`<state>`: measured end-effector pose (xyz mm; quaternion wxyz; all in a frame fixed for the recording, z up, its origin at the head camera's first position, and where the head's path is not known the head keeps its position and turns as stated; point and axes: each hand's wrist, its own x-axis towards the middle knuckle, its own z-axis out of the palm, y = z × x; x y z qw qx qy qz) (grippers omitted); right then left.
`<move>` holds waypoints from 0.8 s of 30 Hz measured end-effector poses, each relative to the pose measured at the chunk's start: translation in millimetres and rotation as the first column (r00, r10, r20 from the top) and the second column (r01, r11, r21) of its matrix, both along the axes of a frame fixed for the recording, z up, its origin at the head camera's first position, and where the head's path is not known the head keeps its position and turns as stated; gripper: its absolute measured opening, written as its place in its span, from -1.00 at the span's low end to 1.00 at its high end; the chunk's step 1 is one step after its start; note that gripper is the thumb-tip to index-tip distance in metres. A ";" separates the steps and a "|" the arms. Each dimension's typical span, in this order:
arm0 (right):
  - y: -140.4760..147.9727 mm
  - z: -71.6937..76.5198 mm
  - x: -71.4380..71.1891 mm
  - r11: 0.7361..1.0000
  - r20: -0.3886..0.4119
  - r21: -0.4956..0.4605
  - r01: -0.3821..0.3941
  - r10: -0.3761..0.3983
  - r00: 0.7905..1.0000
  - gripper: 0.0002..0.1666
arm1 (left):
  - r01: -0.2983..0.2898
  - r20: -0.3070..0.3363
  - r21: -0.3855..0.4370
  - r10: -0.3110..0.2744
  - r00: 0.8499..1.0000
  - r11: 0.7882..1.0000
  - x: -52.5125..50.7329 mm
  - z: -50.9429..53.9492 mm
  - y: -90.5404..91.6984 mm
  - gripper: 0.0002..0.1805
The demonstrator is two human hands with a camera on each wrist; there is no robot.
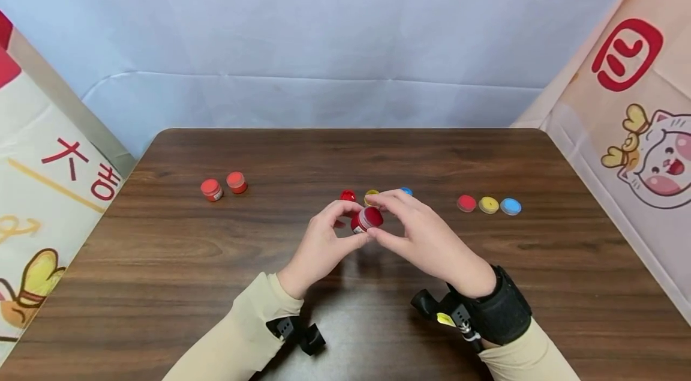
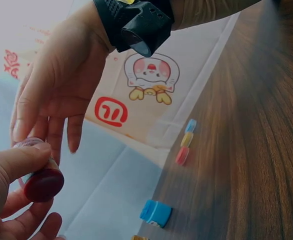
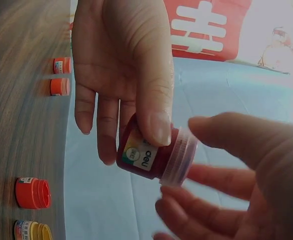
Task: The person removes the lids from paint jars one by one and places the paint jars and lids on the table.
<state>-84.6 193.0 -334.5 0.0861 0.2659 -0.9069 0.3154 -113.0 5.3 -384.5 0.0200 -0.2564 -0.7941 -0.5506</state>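
A dark red jar (image 1: 358, 224) with a clear-rimmed lid (image 3: 180, 156) is held tilted above the table. My left hand (image 1: 327, 243) grips its body, the thumb lying across the label in the right wrist view. Around the lid are the thumb and fingers of my right hand (image 1: 432, 240), with a fingertip at its lower rim. In the left wrist view the jar's dark base (image 2: 44, 185) faces the camera, and my right hand (image 2: 69, 75) partly hides the lid.
Behind the hands stand a red jar (image 3: 33, 193), a yellow jar (image 3: 32, 231) and a blue jar (image 2: 156, 213), the first two lidless. Red (image 1: 466, 203), yellow (image 1: 489, 205) and blue lids (image 1: 510, 207) lie right. Two orange-red jars (image 1: 212, 189) (image 1: 236, 182) stand left.
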 end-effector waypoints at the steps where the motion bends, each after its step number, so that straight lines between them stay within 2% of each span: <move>1: -0.1 0.1 -0.1 1.000 0.014 0.002 0.021 -0.021 1.000 -0.38 | -0.002 -0.001 0.003 0.002 1.000 1.000 -0.2 -0.7 0.2 -0.62; 5: -1.3 0.4 0.2 0.995 0.072 -0.002 0.095 -0.095 0.993 -0.41 | 0.000 0.008 0.014 0.000 1.000 1.000 0.3 -2.2 0.9 -0.61; 12: -4.0 -0.9 0.1 0.992 0.129 -0.007 0.122 -0.120 0.984 -0.59 | 0.006 0.010 0.007 -0.006 1.000 1.000 1.2 -2.5 2.1 -0.58; 16: -2.9 -0.5 -0.2 0.994 0.114 -0.006 0.105 -0.104 0.988 -0.61 | 0.000 -0.009 -0.007 0.000 1.000 1.000 0.9 -1.8 2.7 -0.59; 24: -1.6 -0.8 0.0 0.999 0.056 0.015 0.044 -0.045 0.997 -0.50 | -0.001 -0.023 -0.039 0.000 1.000 0.999 1.0 0.6 -1.1 -0.59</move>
